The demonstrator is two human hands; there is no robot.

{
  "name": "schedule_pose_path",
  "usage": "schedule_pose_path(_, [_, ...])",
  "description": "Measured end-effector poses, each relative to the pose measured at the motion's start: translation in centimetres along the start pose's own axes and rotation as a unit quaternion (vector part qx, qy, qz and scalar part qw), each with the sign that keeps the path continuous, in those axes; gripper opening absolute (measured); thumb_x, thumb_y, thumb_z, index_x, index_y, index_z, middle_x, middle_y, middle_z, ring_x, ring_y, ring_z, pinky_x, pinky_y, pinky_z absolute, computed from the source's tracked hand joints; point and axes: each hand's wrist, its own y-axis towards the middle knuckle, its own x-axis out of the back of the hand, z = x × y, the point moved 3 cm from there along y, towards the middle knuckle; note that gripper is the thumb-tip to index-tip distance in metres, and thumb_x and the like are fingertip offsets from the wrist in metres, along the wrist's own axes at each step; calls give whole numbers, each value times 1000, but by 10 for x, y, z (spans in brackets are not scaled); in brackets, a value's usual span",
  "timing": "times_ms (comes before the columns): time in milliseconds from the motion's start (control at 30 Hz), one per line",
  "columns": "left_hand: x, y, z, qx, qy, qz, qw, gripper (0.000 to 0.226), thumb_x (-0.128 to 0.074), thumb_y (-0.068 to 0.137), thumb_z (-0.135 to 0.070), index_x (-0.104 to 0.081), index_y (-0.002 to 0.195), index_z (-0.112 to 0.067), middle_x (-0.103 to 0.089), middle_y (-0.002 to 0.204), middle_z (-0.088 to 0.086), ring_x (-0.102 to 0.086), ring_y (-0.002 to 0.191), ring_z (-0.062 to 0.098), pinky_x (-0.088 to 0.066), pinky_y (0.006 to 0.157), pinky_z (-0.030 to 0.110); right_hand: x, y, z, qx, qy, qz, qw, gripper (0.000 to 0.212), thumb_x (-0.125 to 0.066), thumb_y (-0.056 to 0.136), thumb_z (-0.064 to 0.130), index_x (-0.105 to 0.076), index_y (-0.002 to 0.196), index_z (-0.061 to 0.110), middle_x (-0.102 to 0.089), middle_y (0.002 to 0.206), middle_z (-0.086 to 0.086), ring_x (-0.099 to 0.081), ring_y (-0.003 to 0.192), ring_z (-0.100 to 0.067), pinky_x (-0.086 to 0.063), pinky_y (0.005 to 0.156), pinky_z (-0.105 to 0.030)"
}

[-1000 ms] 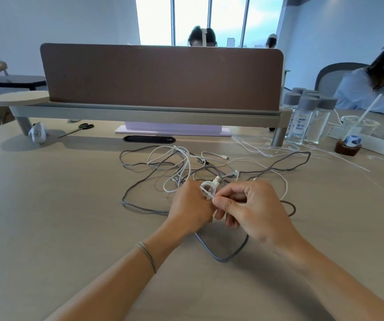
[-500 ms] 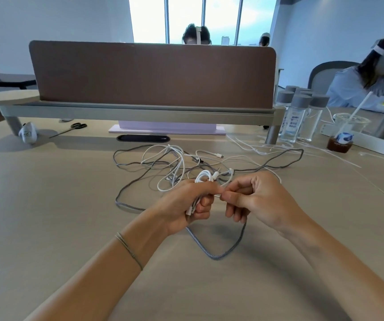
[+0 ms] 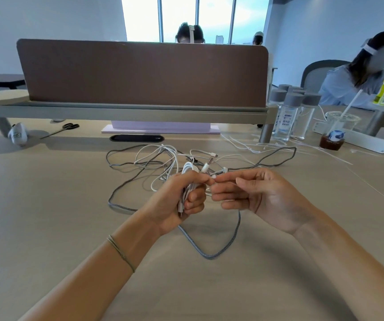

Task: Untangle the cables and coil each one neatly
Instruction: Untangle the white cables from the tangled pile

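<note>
My left hand (image 3: 181, 200) grips a small bundle of coiled white cable (image 3: 190, 172), loops rising above the fist and ends hanging below it. A white USB plug (image 3: 207, 166) sticks up just past the fingers. My right hand (image 3: 258, 195) is palm up beside it, fingers loosely extended, its fingertips meeting the left thumb at a thin white strand. Behind both hands lies a tangle of white cables (image 3: 163, 156) on the table. A grey braided cable (image 3: 209, 253) loops through the tangle and under my wrists.
A brown desk divider (image 3: 140, 72) on a raised shelf crosses the back. Scissors (image 3: 66, 128) and a black oblong (image 3: 136, 138) lie beneath it. Several bottles (image 3: 290, 117), a drink cup (image 3: 334, 135) and a white power strip (image 3: 360, 140) stand at right. Other people sit beyond.
My left hand turned from back-up to a fist gripping the coiled white bundle. My right hand rolled palm up and its fingers opened out from a tight pinch.
</note>
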Motion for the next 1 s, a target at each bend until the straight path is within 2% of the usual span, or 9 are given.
schedule_pose_path(100, [-1,0,-2,-7,-34,16,999,23,-58,84,-19,-62,61,-16,-34,45,-4,-27,36,7,-18,41,21,-3,-1,2,0,78,44,996,47,-35,90,2,-75,115,-1,-71,120,-26,-70,112,-37,-61,84,-37])
schedule_pose_path(167, [-2,0,-1,-8,-39,18,999,24,-58,84,-19,-64,61,-16,-33,45,-5,-26,35,6,-16,41,22,-4,-1,2,34,50,16,998,39,-42,94,3,-78,110,3,-73,115,-23,-73,106,-35,-62,80,-35])
schedule_pose_path(267, [-3,-1,1,-2,-35,19,999,19,-59,84,-19,-65,66,-15,-32,43,-5,-25,34,6,-14,41,23,-8,0,1,78,-18,-33,996,26,-56,89,13,-80,96,6,-77,95,-21,-77,89,-30,-61,70,-30])
schedule_pose_path(400, [-4,-1,3,-6,-35,13,999,16,-63,84,-21,-69,72,-13,-30,40,-6,-24,31,5,-17,35,18,-11,0,-2,91,-86,-56,991,21,-61,88,17,-78,85,5,-72,76,-20,-71,68,-28,-57,63,-28])
schedule_pose_path(567, [-5,-3,3,-2,-34,11,999,14,-66,83,-23,-69,74,-13,-29,39,-7,-23,30,4,-14,37,20,-12,1,-2,93,0,-46,995,24,-56,89,9,-80,89,6,-76,86,-22,-76,79,-30,-61,69,-30])
schedule_pose_path(633, [-5,-3,4,4,-38,10,999,14,-63,83,-23,-67,75,-11,-29,39,-7,-23,30,4,-14,37,20,-13,2,-2,98,-16,-49,994,19,-63,84,15,-81,88,9,-76,85,-19,-76,79,-29,-61,69,-29])
schedule_pose_path(733, [-6,-3,6,6,-49,14,999,15,-62,84,-22,-68,75,-12,-30,38,-7,-23,30,4,-17,34,18,-12,2,-5,95,-74,-74,990,20,-68,82,24,-77,83,7,-73,76,-18,-71,68,-27,-58,64,-29])
schedule_pose_path(833, [-6,-3,6,5,-58,20,998,16,-62,85,-21,-70,74,-13,-31,38,-7,-24,31,4,-19,34,17,-7,2,-7,83,-96,-91,988,19,-66,87,20,-72,79,4,-66,66,-17,-63,60,-24,-54,62,-30])
schedule_pose_path(1000, [-6,-3,6,9,-70,24,997,15,-61,84,-20,-69,73,-12,-31,38,-7,-23,30,4,-19,33,17,-4,4,-9,69,-105,-84,989,17,-65,90,12,-71,75,6,-62,61,-13,-57,56,-22,-50,59,-27])
